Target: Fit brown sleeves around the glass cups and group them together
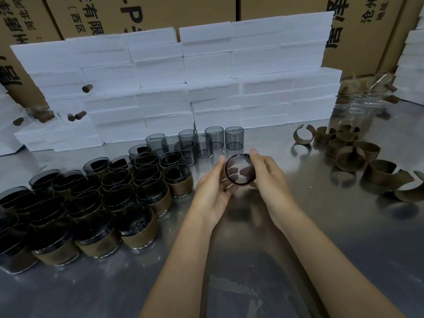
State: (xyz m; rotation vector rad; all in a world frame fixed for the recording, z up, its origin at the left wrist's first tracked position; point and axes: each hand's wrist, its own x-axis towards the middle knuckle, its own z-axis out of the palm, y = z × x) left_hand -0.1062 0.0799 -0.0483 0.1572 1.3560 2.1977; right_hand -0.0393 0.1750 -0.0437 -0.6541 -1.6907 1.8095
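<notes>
I am working at a metal worktop [321,237]; its brushed steel surface is throwing back soft, diffuse light from overhead and showing blurred reflections. White foam blocks [183,88] are standing stacked in rows along the far edge, forming a low wall. More white foam [413,65] is rising at the right edge. Behind them, brown cardboard cartons [286,8] with black printed characters are filling the background.
</notes>
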